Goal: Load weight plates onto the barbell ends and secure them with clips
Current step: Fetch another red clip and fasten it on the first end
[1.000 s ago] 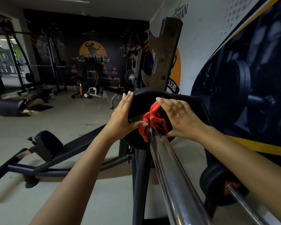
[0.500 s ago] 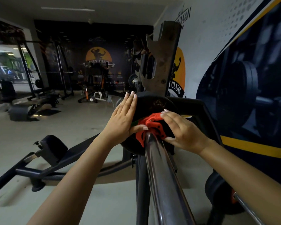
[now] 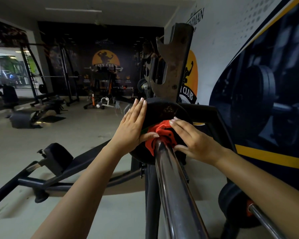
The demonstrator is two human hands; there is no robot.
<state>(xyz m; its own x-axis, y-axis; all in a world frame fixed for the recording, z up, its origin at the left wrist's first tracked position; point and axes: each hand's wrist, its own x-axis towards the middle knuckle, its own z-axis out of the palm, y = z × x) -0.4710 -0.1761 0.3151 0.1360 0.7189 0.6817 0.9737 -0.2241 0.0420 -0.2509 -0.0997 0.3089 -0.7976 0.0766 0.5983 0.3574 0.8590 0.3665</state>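
A dim gym with a painted wall on the right; a chrome barbell point(image 3: 173, 183) runs away from the camera to a black weight plate point(image 3: 164, 109) under the rack upright point(image 3: 174, 62). The left hand point(image 3: 131, 128) lies flat, fingers straight, on the plate's left edge, thumb touching the red clip point(image 3: 160, 135). The right hand point(image 3: 195, 140) cups the clip, fingers loosely curled over it

Glossy chrome metal barbell point(image 3: 171, 178), matt black weight plate point(image 3: 155, 109), shiny red plastic clip point(image 3: 160, 135).
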